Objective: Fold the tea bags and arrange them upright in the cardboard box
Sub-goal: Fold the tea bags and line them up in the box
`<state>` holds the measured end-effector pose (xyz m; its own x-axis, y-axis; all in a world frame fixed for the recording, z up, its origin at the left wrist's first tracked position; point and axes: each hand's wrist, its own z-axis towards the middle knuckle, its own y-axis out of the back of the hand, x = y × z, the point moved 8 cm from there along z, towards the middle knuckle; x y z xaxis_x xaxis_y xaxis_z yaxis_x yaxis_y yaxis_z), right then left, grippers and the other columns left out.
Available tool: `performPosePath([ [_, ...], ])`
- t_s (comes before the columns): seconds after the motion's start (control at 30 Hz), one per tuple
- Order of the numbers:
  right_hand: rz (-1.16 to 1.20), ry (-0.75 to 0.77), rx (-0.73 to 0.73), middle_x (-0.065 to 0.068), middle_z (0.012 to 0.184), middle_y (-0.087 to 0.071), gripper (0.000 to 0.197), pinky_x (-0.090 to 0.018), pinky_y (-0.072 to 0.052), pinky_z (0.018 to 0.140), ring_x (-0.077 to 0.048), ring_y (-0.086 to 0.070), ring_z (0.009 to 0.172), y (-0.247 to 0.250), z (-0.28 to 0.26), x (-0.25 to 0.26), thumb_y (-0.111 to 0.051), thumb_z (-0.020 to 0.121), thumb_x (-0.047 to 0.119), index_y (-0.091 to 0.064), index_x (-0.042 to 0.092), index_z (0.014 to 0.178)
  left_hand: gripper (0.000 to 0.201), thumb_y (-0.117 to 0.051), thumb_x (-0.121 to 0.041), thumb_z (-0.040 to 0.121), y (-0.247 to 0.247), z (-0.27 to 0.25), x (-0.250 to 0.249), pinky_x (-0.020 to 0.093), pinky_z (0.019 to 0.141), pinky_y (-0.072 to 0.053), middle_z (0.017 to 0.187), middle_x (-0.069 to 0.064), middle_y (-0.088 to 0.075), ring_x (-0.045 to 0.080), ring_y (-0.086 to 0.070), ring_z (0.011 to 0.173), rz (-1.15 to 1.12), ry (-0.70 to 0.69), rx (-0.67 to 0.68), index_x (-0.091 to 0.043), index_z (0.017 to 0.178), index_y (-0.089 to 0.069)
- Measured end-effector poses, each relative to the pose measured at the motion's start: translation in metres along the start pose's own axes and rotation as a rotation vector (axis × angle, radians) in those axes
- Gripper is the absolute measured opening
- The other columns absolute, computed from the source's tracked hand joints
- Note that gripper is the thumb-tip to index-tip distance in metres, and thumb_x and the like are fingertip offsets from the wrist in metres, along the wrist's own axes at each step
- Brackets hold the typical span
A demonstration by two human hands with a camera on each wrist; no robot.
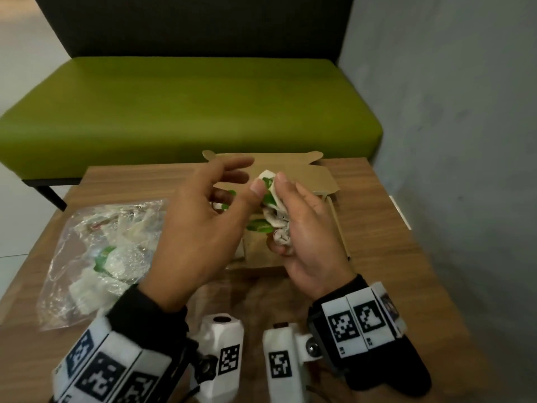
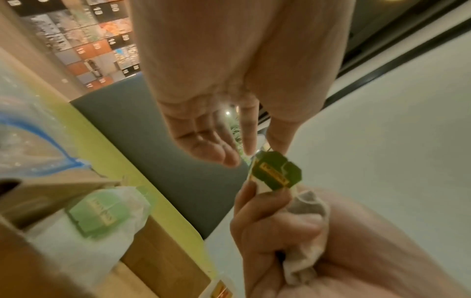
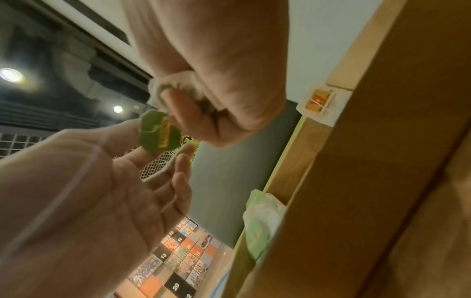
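My right hand (image 1: 302, 225) grips a crumpled white tea bag (image 1: 277, 228) above the open cardboard box (image 1: 313, 181). Its green and yellow tag (image 2: 277, 173) sticks up past my right thumb. The left hand (image 1: 247, 178) hovers beside it with fingers spread and straight, and its thumb tip touches the top of the bag by the tag. In the right wrist view the tag (image 3: 156, 133) hangs between the gripping right hand (image 3: 216, 90) and the flat left palm (image 3: 102, 191). Other tea bags with green tags (image 1: 258, 225) lie inside the box, partly hidden by my hands.
A clear plastic bag (image 1: 98, 251) with several more tea bags lies on the wooden table (image 1: 383, 257) at the left. Behind the table stands a green bench (image 1: 189, 112). A grey wall (image 1: 465, 126) runs close along the table's right side.
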<state>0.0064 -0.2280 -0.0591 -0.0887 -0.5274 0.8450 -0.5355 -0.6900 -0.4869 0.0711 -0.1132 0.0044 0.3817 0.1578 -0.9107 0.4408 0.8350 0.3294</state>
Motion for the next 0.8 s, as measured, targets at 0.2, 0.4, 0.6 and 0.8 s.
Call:
performPosePath([
  [0.2,0.015,-0.053,0.110,-0.032,0.112,-0.064,0.060,-0.025,-0.039,0.049,-0.033,-0.061,0.082,-0.008,-0.001,0.000,-0.061,0.095,0.049,-0.059,-0.001,0.129,0.015,-0.068,-0.022,0.090,-0.014,-0.002,0.001,0.023,0.058,-0.055,0.094,-0.005,-0.074,0.016,-0.070,0.080,-0.167,0.073,0.180,-0.032,0.099,-0.073],
  [0.4,0.008,-0.054,0.095,0.000,0.074,-0.062,0.053,-0.015,-0.032,0.031,-0.005,-0.052,0.047,0.002,0.001,-0.001,-0.061,0.094,0.038,-0.056,-0.003,0.128,0.008,-0.069,-0.016,0.088,-0.015,-0.001,0.016,0.028,0.068,-0.060,0.085,0.009,-0.076,0.025,-0.073,0.080,-0.309,0.193,0.077,-0.017,0.081,-0.071],
  [0.6,0.074,-0.029,-0.015,-0.001,0.072,-0.062,0.029,-0.015,-0.028,0.031,-0.005,-0.047,0.042,0.013,0.006,0.001,-0.060,0.098,0.030,-0.059,0.007,0.116,0.011,-0.074,-0.018,0.071,-0.009,0.005,0.023,0.026,0.068,-0.059,0.075,0.000,-0.074,0.013,-0.071,0.072,-0.479,0.232,0.010,-0.010,0.076,-0.069],
  [0.8,0.143,-0.010,-0.110,0.002,0.066,-0.058,0.025,-0.017,-0.035,0.033,-0.005,-0.050,0.042,0.028,0.012,0.003,-0.059,0.099,0.036,-0.064,0.014,0.088,0.018,-0.059,-0.017,0.095,0.004,0.010,0.029,0.027,0.069,-0.051,0.080,-0.009,-0.067,0.005,-0.062,0.075,-0.397,0.216,-0.032,-0.018,0.078,-0.059],
])
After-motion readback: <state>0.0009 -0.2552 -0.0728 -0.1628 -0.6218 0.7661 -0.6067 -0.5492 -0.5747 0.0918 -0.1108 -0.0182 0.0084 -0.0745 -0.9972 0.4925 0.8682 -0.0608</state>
